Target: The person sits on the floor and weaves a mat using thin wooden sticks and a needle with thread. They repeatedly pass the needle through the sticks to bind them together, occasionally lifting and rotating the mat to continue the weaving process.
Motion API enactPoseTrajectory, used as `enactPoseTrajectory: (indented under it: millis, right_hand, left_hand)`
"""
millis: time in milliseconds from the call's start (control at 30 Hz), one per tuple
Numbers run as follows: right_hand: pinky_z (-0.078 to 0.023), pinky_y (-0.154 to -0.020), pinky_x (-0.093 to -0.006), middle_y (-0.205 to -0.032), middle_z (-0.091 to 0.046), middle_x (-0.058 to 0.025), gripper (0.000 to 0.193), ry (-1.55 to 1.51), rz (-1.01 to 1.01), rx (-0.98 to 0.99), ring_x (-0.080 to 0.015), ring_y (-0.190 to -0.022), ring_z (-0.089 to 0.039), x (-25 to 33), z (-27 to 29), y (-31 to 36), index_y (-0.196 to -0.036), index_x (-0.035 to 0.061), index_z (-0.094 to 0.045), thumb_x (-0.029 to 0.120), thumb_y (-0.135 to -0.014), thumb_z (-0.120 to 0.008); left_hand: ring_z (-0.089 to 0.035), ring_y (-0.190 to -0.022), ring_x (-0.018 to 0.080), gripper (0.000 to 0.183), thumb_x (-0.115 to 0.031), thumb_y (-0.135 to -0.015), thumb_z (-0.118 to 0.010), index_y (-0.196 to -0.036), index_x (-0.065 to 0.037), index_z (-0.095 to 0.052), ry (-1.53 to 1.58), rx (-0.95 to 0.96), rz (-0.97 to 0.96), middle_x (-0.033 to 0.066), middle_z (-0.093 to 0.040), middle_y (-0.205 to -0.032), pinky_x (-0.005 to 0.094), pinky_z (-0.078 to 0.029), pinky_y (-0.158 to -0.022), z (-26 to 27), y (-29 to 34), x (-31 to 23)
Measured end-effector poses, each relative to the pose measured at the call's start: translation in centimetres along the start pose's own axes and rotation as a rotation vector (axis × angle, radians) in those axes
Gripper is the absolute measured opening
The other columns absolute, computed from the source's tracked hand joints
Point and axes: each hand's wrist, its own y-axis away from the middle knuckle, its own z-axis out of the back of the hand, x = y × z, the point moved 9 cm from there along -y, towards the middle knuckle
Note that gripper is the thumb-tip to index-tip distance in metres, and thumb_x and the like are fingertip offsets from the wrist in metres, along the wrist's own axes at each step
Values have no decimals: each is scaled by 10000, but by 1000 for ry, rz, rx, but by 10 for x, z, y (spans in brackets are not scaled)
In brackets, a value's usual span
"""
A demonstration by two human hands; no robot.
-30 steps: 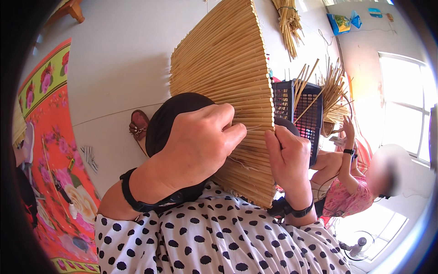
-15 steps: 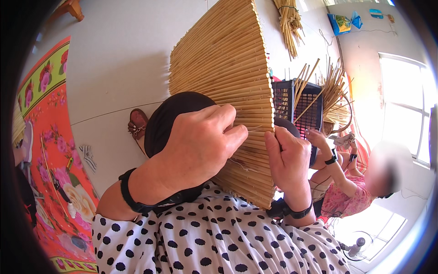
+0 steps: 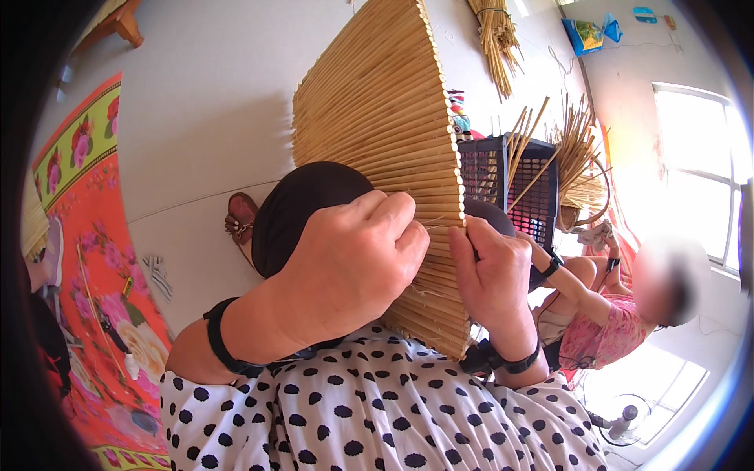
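Observation:
A mat of straight, pale yellow reed stalks point(image 3: 369, 94) lies across my lap and stretches away from me, its trimmed stalk ends forming the right edge. My left hand point(image 3: 357, 255) is closed above the near part of the mat, thumb and fingers pinched on a thin pale thread point(image 3: 437, 228); its fingertips are partly hidden. At the right edge, my right hand point(image 3: 493, 271) grips the mat between thumb and bent fingers. Loose thread ends stick up from the stalks between and below my hands.
A dark plastic crate point(image 3: 534, 180) with loose stalks stands beyond my right hand, beside a basket of stalks point(image 3: 580, 157). A person in a pink top point(image 3: 597, 334) sits at the right. A stalk bundle point(image 3: 496, 39) lies farther off; a red floral cloth point(image 3: 102, 259) spreads at left.
The mat's right edge has shifted slightly left, showing more of the crate. My left hand has turned a little, its fingers closing in. The other person's near hand has moved lower.

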Motion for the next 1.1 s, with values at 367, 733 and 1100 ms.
enactPoseTrajectory:
  millis: [367, 733, 1100]
  right_hand:
    - [-461, -478, -429, -578, -585, -145, 267, -99, 59, -51, -354, -526, -604, 9, -10, 2, -746, 23, -534, 209, -892, -658]
    - [-484, -522, -291, -785, -598, -85, 441, -574, 48, -4, -176, -562, -596, -8, -20, 21, -1172, -6, -595, 124, -784, -760]
    - [-513, -596, -306, -880, -570, -123, 611, -886, 111, -52, -222, -663, -595, -33, -31, 39, -1294, -46, -539, 178, -777, -775]
  left_hand:
    - [-554, -658, 235, 118, 23, -735, -671, -807, -30, -594, 33, 98, 38, 78, -458, -724, 348, -466, -558, 3, 4, 7]
    - [-591, -606, 262, 113, -48, -821, -697, -877, -57, -599, -195, 368, 156, 81, -575, -705, 373, -466, -530, 4, -1, 3]
    - [-619, -607, 174, 115, 15, -895, -605, -999, 9, -654, 18, 503, 479, 110, -669, -795, 281, -472, -557, -4, 3, 19]
